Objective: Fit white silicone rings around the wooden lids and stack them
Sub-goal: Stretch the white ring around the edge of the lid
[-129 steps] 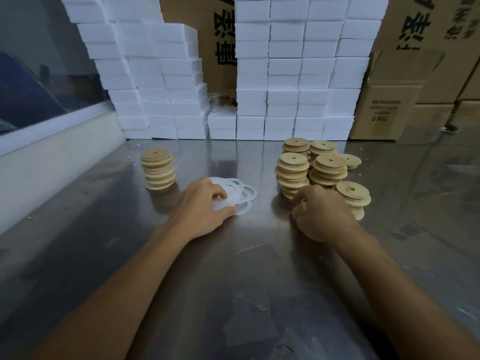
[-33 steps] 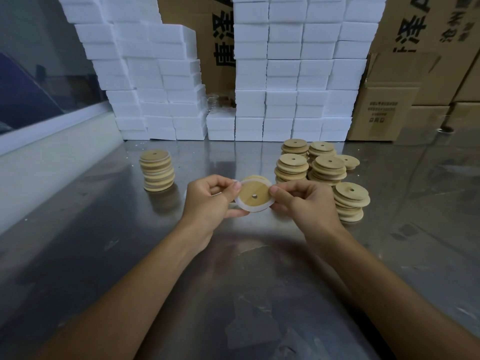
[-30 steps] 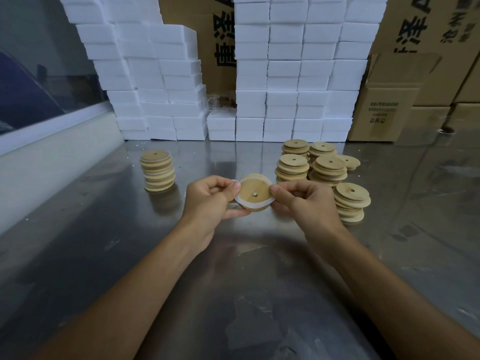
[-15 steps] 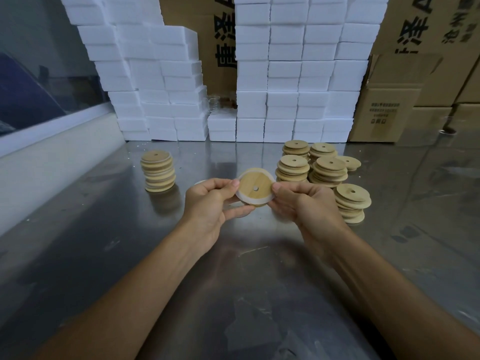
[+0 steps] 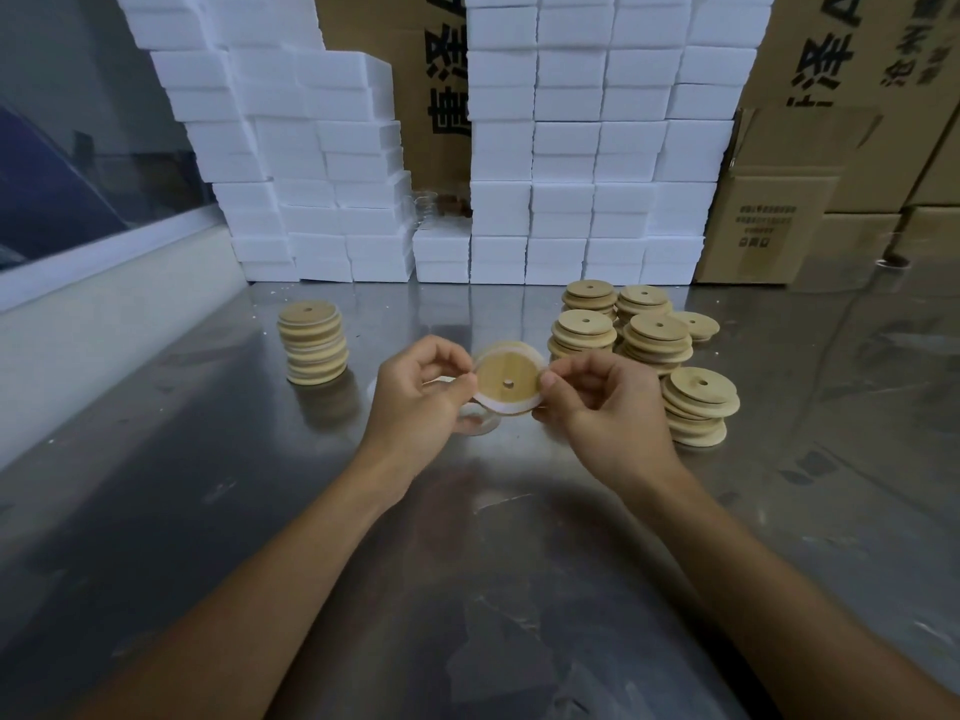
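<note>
A round wooden lid (image 5: 506,379) with a centre hole is held up between both hands, tilted toward me, with a white silicone ring (image 5: 511,405) around its rim. My left hand (image 5: 421,402) pinches its left edge and my right hand (image 5: 597,407) pinches its right edge. Loose white rings (image 5: 475,423) lie on the steel table under my left hand, mostly hidden. A neat stack of ringed lids (image 5: 313,343) stands at the left. Several stacks of bare wooden lids (image 5: 649,335) stand at the right.
White foam blocks (image 5: 571,148) are piled high along the back of the steel table (image 5: 467,589). Cardboard boxes (image 5: 779,215) stand at the back right. A white ledge (image 5: 104,314) runs along the left side.
Both hands have turned the lid a little and lowered it slightly; the white ring now shows widest along the lid's lower edge. The stacks have not moved.
</note>
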Motion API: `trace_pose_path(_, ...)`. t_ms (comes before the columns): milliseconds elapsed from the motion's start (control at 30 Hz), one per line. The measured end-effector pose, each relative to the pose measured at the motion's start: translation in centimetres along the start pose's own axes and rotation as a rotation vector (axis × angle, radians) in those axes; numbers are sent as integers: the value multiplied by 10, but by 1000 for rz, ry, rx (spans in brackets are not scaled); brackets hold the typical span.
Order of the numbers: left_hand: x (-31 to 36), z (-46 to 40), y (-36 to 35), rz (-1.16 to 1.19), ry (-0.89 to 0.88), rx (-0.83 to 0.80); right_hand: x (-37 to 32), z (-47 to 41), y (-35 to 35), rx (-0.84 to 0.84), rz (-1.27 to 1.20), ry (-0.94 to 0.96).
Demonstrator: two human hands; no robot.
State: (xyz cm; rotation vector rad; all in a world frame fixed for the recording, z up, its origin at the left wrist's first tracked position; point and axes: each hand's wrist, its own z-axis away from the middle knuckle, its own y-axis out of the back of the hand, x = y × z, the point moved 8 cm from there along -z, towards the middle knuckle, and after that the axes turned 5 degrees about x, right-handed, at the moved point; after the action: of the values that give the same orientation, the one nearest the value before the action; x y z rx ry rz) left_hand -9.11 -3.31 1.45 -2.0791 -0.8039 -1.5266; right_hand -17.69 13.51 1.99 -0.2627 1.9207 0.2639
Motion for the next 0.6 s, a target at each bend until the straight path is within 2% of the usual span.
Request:
trace_pose_path(133, 11, 1, -3, -160, -171, -9, -12, 7, -6, -46, 287, 234)
trace_pose_path(267, 19, 5, -8, -223, -272, -31, -18, 9, -5, -6, 291, 322)
trace_pose_path(400, 13, 3, -4, -143, -195, 35, -7, 2, -3, 11, 197, 211)
trace_pose_path(600, 3, 2, -6, 24, -8, 11, 2, -3, 3, 47, 147, 91)
